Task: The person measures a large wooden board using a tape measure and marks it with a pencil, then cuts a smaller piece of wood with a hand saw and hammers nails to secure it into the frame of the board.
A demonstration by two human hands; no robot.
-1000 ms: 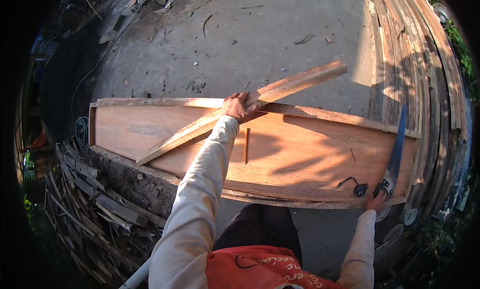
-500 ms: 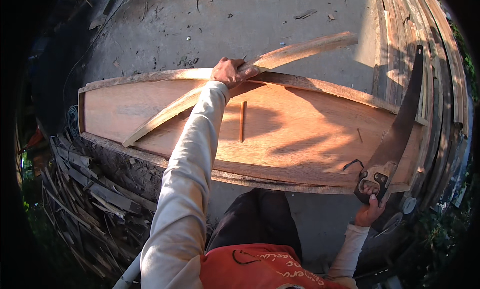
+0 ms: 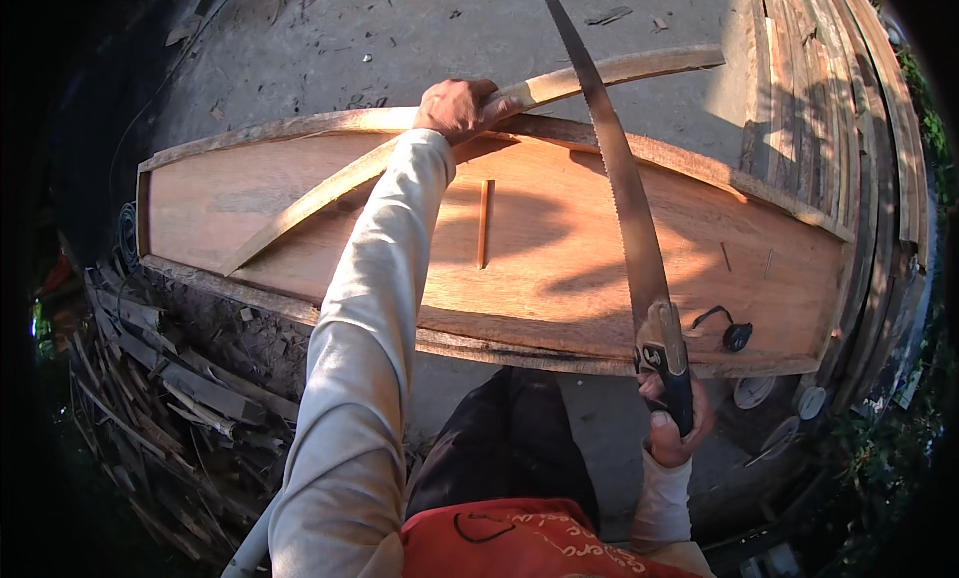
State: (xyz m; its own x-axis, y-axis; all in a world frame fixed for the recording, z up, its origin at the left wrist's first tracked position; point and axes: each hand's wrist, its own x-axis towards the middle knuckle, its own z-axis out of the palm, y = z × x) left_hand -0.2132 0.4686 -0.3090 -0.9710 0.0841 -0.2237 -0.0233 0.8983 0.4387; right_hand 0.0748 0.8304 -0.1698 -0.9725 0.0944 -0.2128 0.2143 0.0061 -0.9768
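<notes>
My left hand [image 3: 457, 110] is wrapped round a long wooden strip [image 3: 320, 198] and presses it near the far rail of a framed plywood panel [image 3: 390, 243]. The strip crosses the panel at a slant, its right end jutting beyond the far rail. In my right hand [image 3: 679, 423] is a handsaw [image 3: 621, 183], gripped by its dark handle at the panel's near edge. Its blade points up and away, teeth to the left, passing over the panel and in view across the strip's right part. Whether blade and strip touch I cannot tell.
A pencil-like brown stick [image 3: 484, 223] lies mid-panel. A small black coiled object [image 3: 737, 336] with a cord rests near the right end, by thin nail-like pieces. Long planks [image 3: 799, 108] are stacked at the right; scrap wood [image 3: 190, 378] is piled at the left.
The handsaw in my right hand has swung left from the panel's right end, uncovering the black corded object. My left hand still holds the strip; the whole view has shifted slightly.
</notes>
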